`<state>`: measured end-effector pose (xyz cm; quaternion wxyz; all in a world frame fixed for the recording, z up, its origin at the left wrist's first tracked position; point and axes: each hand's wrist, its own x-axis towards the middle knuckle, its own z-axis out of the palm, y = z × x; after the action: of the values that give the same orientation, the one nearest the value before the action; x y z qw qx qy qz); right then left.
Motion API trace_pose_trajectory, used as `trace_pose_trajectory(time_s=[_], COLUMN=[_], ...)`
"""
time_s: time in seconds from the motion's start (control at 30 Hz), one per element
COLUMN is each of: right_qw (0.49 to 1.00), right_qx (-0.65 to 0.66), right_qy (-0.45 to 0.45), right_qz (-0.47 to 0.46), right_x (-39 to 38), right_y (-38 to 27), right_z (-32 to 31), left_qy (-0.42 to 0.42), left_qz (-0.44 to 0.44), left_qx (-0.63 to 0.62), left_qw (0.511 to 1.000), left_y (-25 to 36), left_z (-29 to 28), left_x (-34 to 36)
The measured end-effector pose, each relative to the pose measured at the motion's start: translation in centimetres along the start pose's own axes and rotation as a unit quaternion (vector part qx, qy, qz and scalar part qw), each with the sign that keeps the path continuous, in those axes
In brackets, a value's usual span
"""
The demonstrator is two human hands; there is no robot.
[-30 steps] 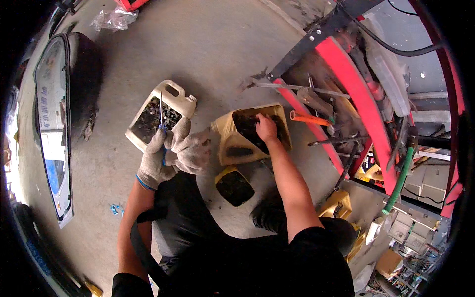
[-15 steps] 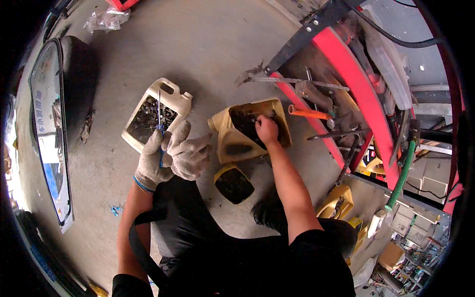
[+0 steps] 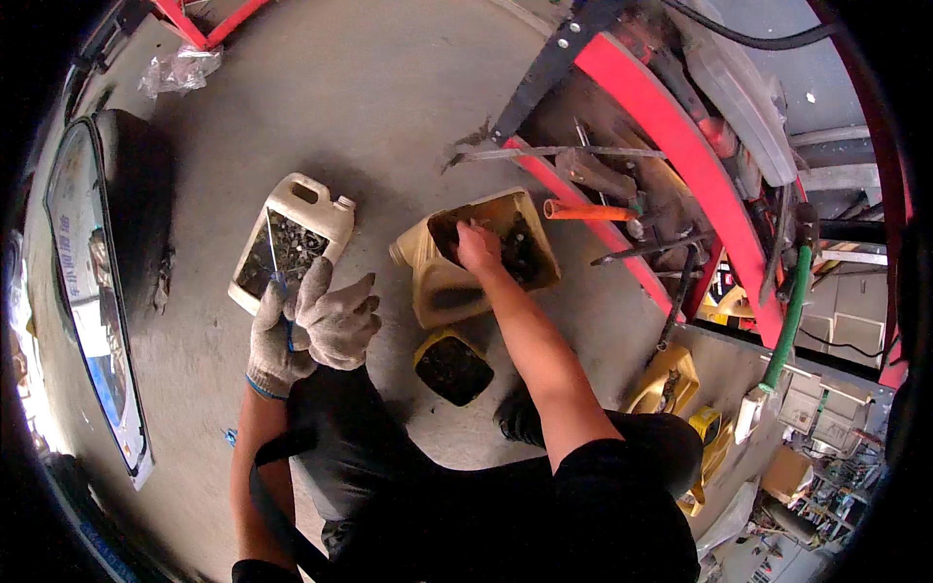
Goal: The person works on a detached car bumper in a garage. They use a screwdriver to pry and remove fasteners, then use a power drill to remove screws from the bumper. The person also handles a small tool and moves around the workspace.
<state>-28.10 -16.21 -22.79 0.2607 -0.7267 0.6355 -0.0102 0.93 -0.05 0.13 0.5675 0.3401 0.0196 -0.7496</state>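
My left hand [image 3: 270, 345], in a light knit glove with a blue cuff edge, is closed around a screwdriver [image 3: 273, 248] with a blue handle and a thin metal shaft. A second knit glove [image 3: 342, 325], loose, is held in the same hand. Under the shaft lies a cut-open whitish jug [image 3: 340, 225] of small dark metal parts. My bare right hand [image 3: 478, 247] reaches into a yellowish cut-open jug [image 3: 449, 303], fingers curled together among dark contents. Whatever they pinch is hidden. Between my knees stands a small yellow tub [image 3: 423, 367] with dark contents.
At right, a red metal frame [image 3: 671, 126] bears tools and rods, with an orange-handled tool [image 3: 588, 211] jutting out. A green-handled hammer [image 3: 792, 316] is nearby. More yellow cut jugs [image 3: 685, 374] stand by my right knee. A framed panel [image 3: 92, 291] and a tyre [image 3: 146, 194] are left.
My right hand has moved left inside the yellowish jug, uncovering dark parts on its right side. My left hand keeps the screwdriver and loose glove. The whole view has shifted slightly.
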Motion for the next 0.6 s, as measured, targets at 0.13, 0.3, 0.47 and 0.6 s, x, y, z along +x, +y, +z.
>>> trace_pose_trajectory(time_s=[0.13, 0.3, 0.47, 0.6], right_qw=[0.999, 0.991, 0.982, 0.980], right_qx=[-0.038, -0.005, -0.009, -0.069], right_qy=[0.004, 0.132, 0.178, 0.119], right_qz=[0.022, -0.002, 0.057, 0.146], right_x=[-1.3, -3.1, -3.2, -2.1], right_y=[0.0, 1.1, 2.5, 4.5], right_z=[-1.5, -1.2, -1.8, -3.6], left_qy=[0.014, -0.001, -0.009, -0.008], left_qz=[-0.007, 0.000, -0.006, -0.002], left_qx=[0.019, 0.056, 0.035, 0.036], left_qw=[1.000, 0.998, 0.999, 0.999], left_y=[-0.2, -1.0, -1.3, -1.2], left_z=[-0.4, 0.6, 1.0, 0.6], left_x=[0.2, 0.6, 1.0, 0.8])
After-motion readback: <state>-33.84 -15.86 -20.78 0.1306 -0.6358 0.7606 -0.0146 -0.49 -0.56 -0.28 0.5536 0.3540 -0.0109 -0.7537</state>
